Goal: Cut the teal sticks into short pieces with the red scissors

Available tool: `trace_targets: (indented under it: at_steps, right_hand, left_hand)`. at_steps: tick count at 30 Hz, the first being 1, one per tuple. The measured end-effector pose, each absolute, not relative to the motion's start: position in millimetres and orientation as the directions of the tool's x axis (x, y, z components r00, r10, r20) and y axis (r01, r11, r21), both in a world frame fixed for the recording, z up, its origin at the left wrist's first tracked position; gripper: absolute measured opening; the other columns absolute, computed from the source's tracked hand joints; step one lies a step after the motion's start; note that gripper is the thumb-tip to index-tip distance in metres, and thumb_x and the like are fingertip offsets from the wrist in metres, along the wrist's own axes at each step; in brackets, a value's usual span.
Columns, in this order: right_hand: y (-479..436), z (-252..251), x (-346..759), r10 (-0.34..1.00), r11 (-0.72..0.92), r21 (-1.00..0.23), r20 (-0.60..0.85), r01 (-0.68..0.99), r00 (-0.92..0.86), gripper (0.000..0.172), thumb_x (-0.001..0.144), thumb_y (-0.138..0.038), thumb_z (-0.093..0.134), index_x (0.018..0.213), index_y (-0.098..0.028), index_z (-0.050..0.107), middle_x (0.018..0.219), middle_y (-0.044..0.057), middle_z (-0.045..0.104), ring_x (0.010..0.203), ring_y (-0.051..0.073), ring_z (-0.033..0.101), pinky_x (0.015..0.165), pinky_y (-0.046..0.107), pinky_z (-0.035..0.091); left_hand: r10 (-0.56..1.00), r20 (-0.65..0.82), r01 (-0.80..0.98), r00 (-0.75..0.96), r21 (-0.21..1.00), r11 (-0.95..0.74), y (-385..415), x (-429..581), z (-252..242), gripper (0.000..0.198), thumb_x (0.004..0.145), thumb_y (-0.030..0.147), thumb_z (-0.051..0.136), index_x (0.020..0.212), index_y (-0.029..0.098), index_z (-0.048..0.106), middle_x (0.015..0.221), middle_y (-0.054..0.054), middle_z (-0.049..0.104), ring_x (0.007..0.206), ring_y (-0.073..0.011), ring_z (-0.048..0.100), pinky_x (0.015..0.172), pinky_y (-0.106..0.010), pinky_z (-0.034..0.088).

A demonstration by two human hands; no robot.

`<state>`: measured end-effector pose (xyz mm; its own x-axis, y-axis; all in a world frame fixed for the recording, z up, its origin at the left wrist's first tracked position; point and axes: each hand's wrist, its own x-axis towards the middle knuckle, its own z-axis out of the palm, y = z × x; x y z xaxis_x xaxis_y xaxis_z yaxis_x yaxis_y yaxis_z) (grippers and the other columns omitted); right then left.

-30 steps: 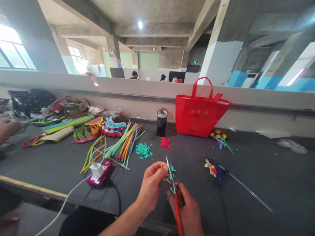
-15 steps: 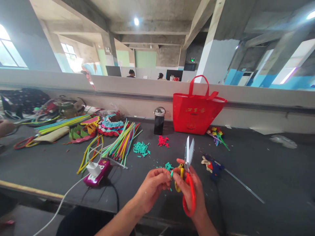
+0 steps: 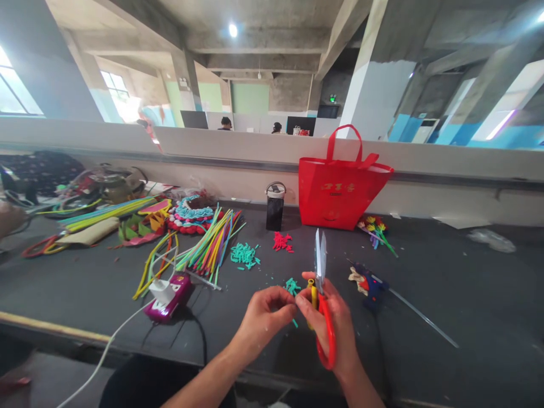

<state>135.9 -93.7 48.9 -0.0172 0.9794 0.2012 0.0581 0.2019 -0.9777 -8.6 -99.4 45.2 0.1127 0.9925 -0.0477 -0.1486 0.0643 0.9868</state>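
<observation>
My right hand (image 3: 338, 323) is wrapped around a pair of scissors (image 3: 321, 260) with red and yellow handles, blades pointing up and away and slightly parted. Its thumb tip meets the fingertips of my left hand (image 3: 263, 317), which are pinched together; whatever sits between them is hidden. Just beyond the fingertips lies a small heap of teal cut pieces (image 3: 292, 286). A larger teal pile (image 3: 245, 256) and a red pile of pieces (image 3: 282, 241) rest farther back. To the left fans out a bundle of colourful fuzzy stems (image 3: 212, 243).
A purple power block (image 3: 170, 297) with a white plug and cable lies left. Behind stand a black bottle (image 3: 275, 209) and a red bag (image 3: 340, 192). A blue glue gun (image 3: 374, 286) with a clear stick lies right. Another person's hand (image 3: 11, 218) shows at the left edge.
The small teal piece seen between my fingertips is no longer visible there. My left fingers have closed in toward my right thumb, and the scissors have tipped slightly left.
</observation>
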Motion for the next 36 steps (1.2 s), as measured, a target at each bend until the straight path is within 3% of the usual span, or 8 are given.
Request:
trace_targets:
  at_steps: [4, 8, 13, 20, 26, 36]
  right_hand:
    - [-94.9, 34.0, 134.3, 0.957, 0.285, -0.945, 0.290, 0.162, 0.008, 0.039, 0.086, -0.042, 0.058, 0.118, -0.018, 0.056, 0.076, -0.001, 0.065, 0.059, 0.012, 0.061, 0.056, 0.021, 0.052]
    - [-101.1, -7.4, 133.4, 0.877, 0.380, -0.801, 0.470, 0.462, 0.093, 0.037, 0.087, -0.038, 0.058, 0.119, -0.018, 0.058, 0.103, 0.008, 0.070, 0.086, 0.020, 0.069, 0.078, 0.031, 0.056]
    - [-109.0, -40.7, 131.8, 0.776, 0.519, -0.647, 0.631, 0.559, 0.011, 0.034, 0.090, -0.027, 0.054, 0.123, -0.018, 0.056, 0.109, 0.011, 0.069, 0.095, 0.021, 0.069, 0.077, 0.031, 0.058]
    - [-110.1, -30.4, 132.6, 0.714, 0.573, -0.558, 0.699, 0.601, -0.033, 0.034, 0.090, -0.021, 0.050, 0.124, -0.017, 0.055, 0.098, 0.009, 0.071, 0.084, 0.019, 0.071, 0.068, 0.028, 0.059]
    - [-112.1, -31.7, 133.7, 0.691, 0.566, -0.503, 0.722, 0.653, -0.043, 0.030, 0.091, -0.021, 0.047, 0.118, -0.014, 0.059, 0.096, 0.010, 0.074, 0.084, 0.019, 0.073, 0.069, 0.026, 0.059]
    - [-111.9, -46.4, 137.0, 0.768, 0.495, -0.578, 0.641, 0.648, -0.015, 0.031, 0.090, -0.032, 0.052, 0.112, -0.013, 0.066, 0.097, 0.010, 0.076, 0.083, 0.020, 0.074, 0.072, 0.026, 0.059]
  left_hand:
    - [0.997, -0.073, -0.292, 0.033, 0.953, 0.080, -98.5, -7.1, 52.0, 0.013, 0.069, 0.025, 0.073, 0.068, 0.013, 0.066, 0.060, 0.001, 0.056, 0.057, -0.0089, 0.042, 0.056, -0.022, 0.032]
    - [0.997, -0.070, -0.472, -0.035, 0.880, 0.045, -98.7, -5.8, 62.5, 0.010, 0.072, 0.023, 0.071, 0.069, 0.014, 0.067, 0.060, 0.001, 0.056, 0.059, -0.0090, 0.043, 0.059, -0.021, 0.035]
    - [0.996, -0.079, -0.533, -0.053, 0.845, 0.038, -99.0, -2.9, 65.9, 0.013, 0.073, 0.025, 0.074, 0.072, 0.014, 0.068, 0.063, 0.001, 0.058, 0.061, -0.0093, 0.046, 0.062, -0.021, 0.036]
    - [0.995, -0.089, -0.531, -0.053, 0.846, 0.047, -99.2, -1.9, 62.9, 0.011, 0.071, 0.023, 0.074, 0.070, 0.015, 0.067, 0.062, 0.001, 0.058, 0.059, -0.0085, 0.044, 0.060, -0.020, 0.035]
    - [0.993, -0.100, -0.509, -0.071, 0.860, 0.050, -100.9, -2.6, 61.0, 0.013, 0.071, 0.025, 0.074, 0.069, 0.015, 0.067, 0.061, 0.001, 0.058, 0.058, -0.0081, 0.043, 0.058, -0.020, 0.034]
    - [0.992, -0.064, -0.465, -0.109, 0.885, 0.006, -97.7, -3.0, 58.8, 0.010, 0.072, 0.024, 0.073, 0.071, 0.015, 0.069, 0.063, 0.001, 0.059, 0.060, -0.0091, 0.044, 0.060, -0.021, 0.035]
